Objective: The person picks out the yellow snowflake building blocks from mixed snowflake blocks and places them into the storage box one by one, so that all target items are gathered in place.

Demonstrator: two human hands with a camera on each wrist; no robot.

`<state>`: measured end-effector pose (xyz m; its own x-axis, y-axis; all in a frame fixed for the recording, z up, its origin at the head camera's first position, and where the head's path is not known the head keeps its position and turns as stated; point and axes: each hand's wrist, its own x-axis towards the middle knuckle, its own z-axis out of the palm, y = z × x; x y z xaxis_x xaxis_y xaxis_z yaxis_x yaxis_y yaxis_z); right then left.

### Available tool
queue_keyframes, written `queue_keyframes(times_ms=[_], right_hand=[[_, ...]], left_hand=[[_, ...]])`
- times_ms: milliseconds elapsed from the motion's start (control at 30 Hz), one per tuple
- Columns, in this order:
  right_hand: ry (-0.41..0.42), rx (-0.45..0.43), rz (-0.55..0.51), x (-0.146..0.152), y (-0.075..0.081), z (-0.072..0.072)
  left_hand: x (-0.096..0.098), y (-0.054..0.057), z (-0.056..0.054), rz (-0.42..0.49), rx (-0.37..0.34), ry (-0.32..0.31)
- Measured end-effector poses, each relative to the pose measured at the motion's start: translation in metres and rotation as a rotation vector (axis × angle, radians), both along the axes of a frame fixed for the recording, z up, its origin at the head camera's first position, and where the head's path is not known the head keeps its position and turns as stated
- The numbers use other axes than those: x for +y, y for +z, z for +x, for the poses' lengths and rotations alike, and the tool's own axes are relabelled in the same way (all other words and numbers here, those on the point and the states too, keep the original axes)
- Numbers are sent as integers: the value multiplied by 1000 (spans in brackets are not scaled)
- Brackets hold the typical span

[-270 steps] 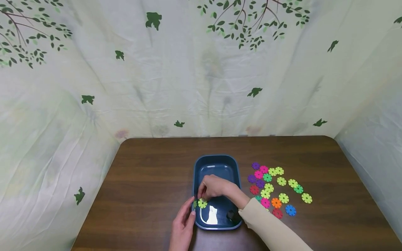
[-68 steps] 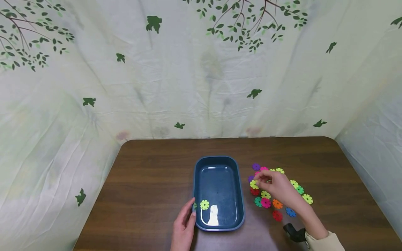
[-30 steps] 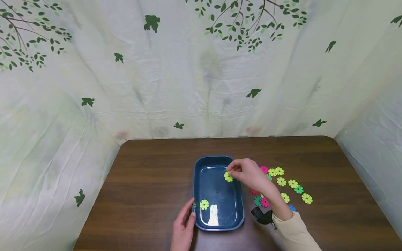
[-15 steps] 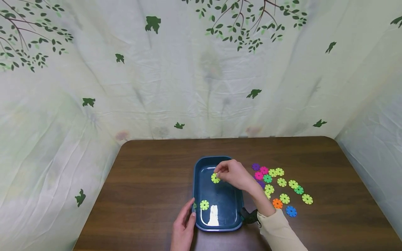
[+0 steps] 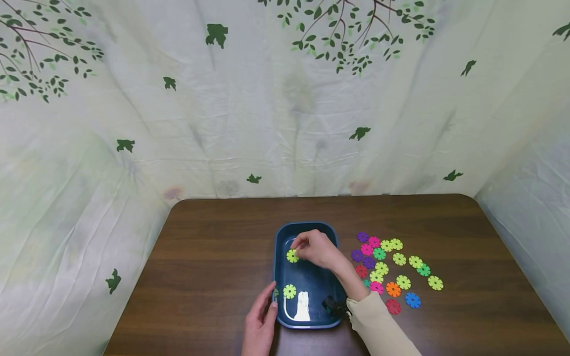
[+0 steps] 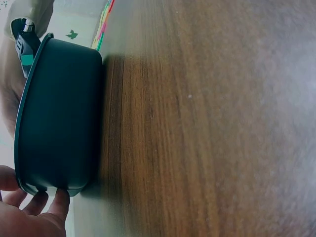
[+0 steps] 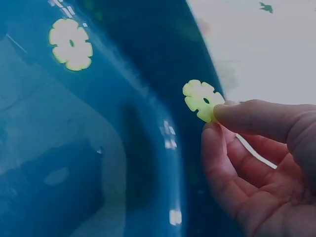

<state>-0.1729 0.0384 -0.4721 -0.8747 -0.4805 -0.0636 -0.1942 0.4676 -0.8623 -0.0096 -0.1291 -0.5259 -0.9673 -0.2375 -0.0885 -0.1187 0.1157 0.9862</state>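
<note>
In the head view, my right hand (image 5: 317, 248) is over the blue tray (image 5: 340, 277) and pinches a yellow-green notched disc (image 5: 292, 255). The right wrist view shows this disc (image 7: 200, 98) between thumb and fingertip, held apart from a second yellow-green disc (image 7: 71, 44). That second disc (image 5: 290, 291) lies flat on the tray floor near the left wall. My left hand (image 5: 260, 321) rests against the tray's left side, its fingertips touching the outer wall. In the left wrist view, fingers (image 6: 60, 202) touch the dark outer wall of the tray (image 6: 61, 113).
To the right of the tray, several loose notched discs in purple, pink, red, green, yellow-green, orange and blue are spread over the brown table (image 5: 222, 257). A blue disc (image 5: 412, 300) is nearest the front. Behind the table hangs a leaf-patterned cloth (image 5: 285, 109).
My right hand took a yellow-green disc from the spread and carried it left over the tray, toward its left wall. My left hand has stayed at the tray's side.
</note>
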Motion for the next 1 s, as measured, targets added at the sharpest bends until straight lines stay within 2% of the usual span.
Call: queue_keyframes(times_ms=[267, 633, 1000], right_hand=[[23, -4, 44, -9, -12, -2], [123, -53, 118, -14, -22, 1], [148, -52, 222, -19, -25, 7]], left_hand=[[0, 2, -1, -35, -63, -7], [0, 2, -1, -12, -44, -9], [0, -1, 0, 6, -12, -9]])
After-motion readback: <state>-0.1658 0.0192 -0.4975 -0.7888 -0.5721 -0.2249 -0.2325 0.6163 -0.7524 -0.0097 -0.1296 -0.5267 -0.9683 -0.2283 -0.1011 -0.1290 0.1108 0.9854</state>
